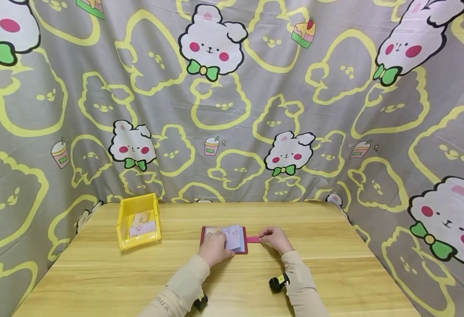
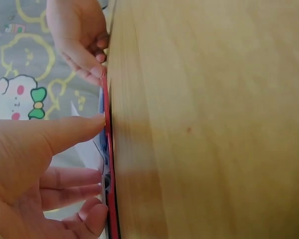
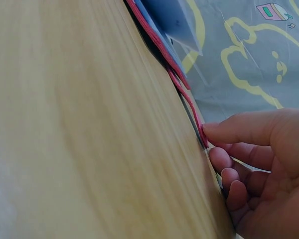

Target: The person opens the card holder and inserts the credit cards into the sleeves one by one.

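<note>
A small card album [image 1: 244,252] with a red cover lies open on the wooden table, its pale printed pages [image 1: 233,237] partly raised. Across its left side rests my left hand [image 1: 213,249], which hides some of that page. The left wrist view shows that hand's thumb [image 2: 79,132] extended to the album's edge and its other fingers on the pages. From the album's right side a pink-red strap [image 1: 253,239] reaches outward. My right hand [image 1: 276,239] pinches the free end of this strap between thumb and fingers, close over the tabletop in the right wrist view.
At the back left stands a yellow bin [image 1: 140,243] with several printed cards [image 1: 143,228] inside. A grey curtain [image 1: 224,176] with cartoon rabbits hangs behind and beside the table [image 1: 97,281]. Each forearm wears a black wrist camera [image 1: 278,283].
</note>
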Demonstrator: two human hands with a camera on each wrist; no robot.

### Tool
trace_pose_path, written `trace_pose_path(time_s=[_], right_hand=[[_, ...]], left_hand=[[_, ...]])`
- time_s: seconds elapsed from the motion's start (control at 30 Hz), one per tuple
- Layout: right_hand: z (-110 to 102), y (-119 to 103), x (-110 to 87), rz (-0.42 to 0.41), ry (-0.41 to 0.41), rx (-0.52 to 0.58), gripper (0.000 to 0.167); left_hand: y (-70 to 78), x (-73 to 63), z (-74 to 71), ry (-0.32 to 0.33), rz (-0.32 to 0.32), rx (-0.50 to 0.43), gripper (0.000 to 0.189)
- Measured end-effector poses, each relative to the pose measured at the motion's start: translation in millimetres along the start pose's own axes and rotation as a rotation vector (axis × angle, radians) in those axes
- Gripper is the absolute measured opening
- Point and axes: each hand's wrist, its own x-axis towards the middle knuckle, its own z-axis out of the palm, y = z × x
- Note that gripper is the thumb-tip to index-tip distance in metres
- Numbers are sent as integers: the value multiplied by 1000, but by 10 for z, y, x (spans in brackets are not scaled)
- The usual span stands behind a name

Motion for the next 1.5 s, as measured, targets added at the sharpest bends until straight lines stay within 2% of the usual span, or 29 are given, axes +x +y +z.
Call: trace_pose_path(time_s=[0.1,0.27,0.43,0.5,0.57,0.7,0.83,0.97,1.1,1.3,1.4,1.5], right_hand=[[-4,3,-1,-8,-2,1,6],[-4,5,-2,-3,-9,16,6],[-9,12,-2,9,-4,5,7],[-8,17,-3,9,2,-6,7],[-8,22,-6,9,6,-14,7],[-12,21,-19,11,7,-11,7],[-13,19,-24,5,6,-8,8],[-14,13,-15,8,8,-6,7],[-12,11,-1,7,8,1,7],[3,17,8,10,2,6,8],[9,28,5,17,-3,1,9],[9,36,4,15,-6,-6,9]], left_hand=[[-2,18,-6,-22,-20,-64,33],[-38,35,-35,-50,-41,-231,20],[-105,22,-72,-15,-44,-371,44],[-140,13,-89,-15,-67,-467,52],[-187,0,-107,-35,-106,-587,55],[-318,-41,-152,-105,-234,-872,56],[-482,-96,-205,-158,-334,-1032,54],[-642,-156,-252,-191,-361,-1097,51],[-780,-208,-287,-225,-344,-1116,48],[-934,-320,-408,-269,-310,-1074,48],[-997,-384,-519,-311,-302,-1044,49],[-1043,-442,-688,-351,-285,-999,51]])
